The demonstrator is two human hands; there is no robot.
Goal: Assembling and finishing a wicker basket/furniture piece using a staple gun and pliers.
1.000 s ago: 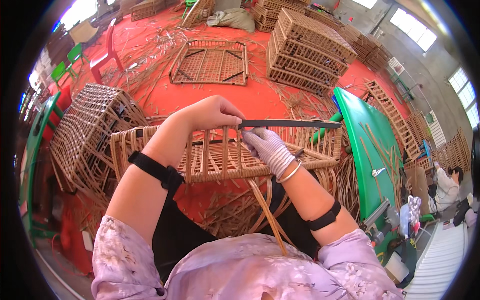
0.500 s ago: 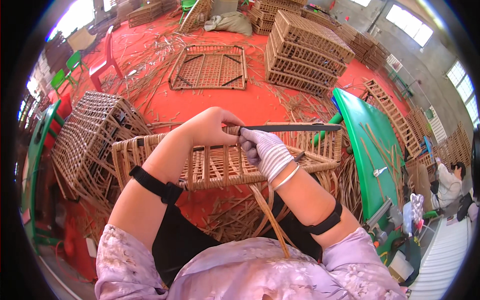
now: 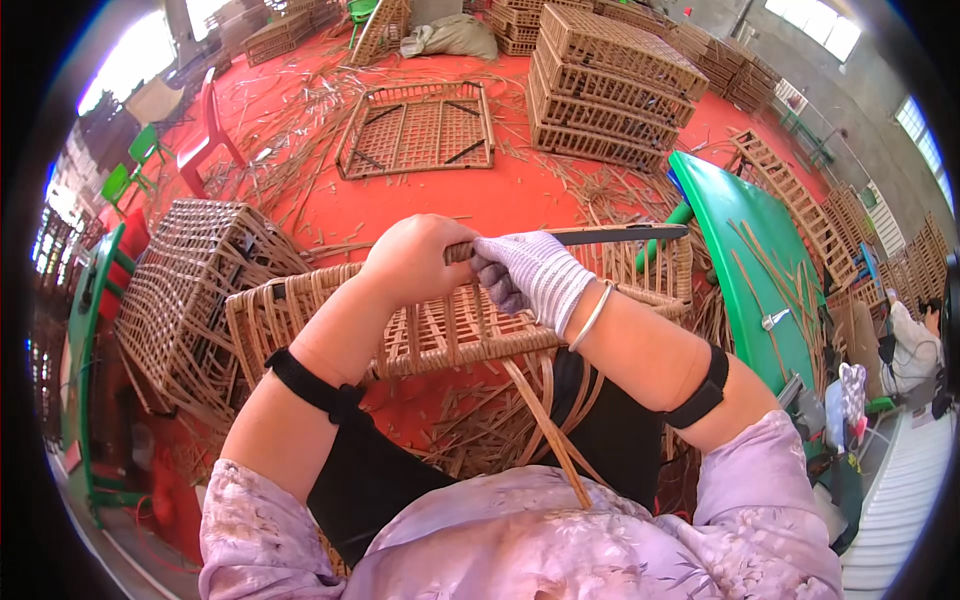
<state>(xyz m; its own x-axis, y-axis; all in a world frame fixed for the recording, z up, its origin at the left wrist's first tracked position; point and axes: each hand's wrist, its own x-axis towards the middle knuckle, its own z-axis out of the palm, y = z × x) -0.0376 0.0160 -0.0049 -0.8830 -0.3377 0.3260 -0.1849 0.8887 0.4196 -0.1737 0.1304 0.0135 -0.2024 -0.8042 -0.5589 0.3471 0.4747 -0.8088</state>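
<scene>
A brown woven wicker tray frame (image 3: 440,358) lies across in front of me over my lap. Along its far top edge runs a flat black bar (image 3: 615,235), whose left end carries a brown wicker wrapping (image 3: 459,252). My bare left hand (image 3: 415,262) is closed around that wrapped part, its fingertips mostly hidden behind. Right beside it, my right hand (image 3: 535,275), in a striped white and grey glove, has its fingers curled in at the bar where the wrapping ends. What its fingertips pinch is hidden. Long loose wicker strands (image 3: 545,425) hang from the frame's near side toward me.
At left leans a large woven basket (image 3: 200,300); at right stands a tilted green table (image 3: 750,260) with loose strands. Ahead, another wicker frame (image 3: 415,168) lies on the red floor, near a stack of wicker trays (image 3: 610,90). A person (image 3: 915,345) sits far right.
My left hand has gone from a fingertip pinch to a closed grasp on the wrapping. My right hand has turned, showing more of the glove's back, and its elbow has swung outward.
</scene>
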